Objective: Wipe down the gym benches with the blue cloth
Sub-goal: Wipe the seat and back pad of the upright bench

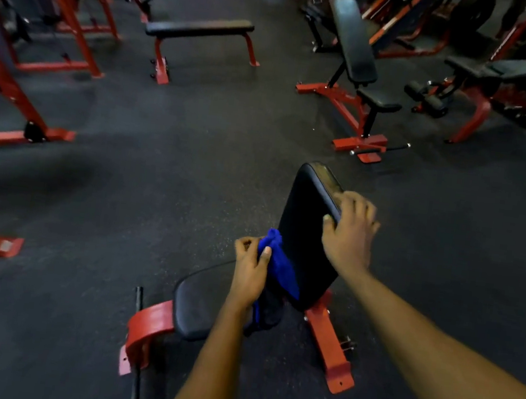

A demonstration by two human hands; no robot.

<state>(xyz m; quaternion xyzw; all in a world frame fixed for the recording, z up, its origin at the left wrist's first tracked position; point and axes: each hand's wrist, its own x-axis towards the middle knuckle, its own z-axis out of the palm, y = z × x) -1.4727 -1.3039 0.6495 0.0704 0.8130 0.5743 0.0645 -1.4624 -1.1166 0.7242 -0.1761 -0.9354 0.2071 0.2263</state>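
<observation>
state: our left hand pinches the bunched blue cloth at the lower left edge of the backrest; our right hand grips its upper edge | risk: we judge the wad may wipe only a narrow strip, leaving backrest and seat patchy

There is just one view, from a camera worn on the person's head. It looks forward and down at the floor from up high. The nearest bench is close, low in the middle of the view. Two arms reach in from the bottom edge. Other benches and red frames are far off, near the top. Nothing is shared with another view.
</observation>
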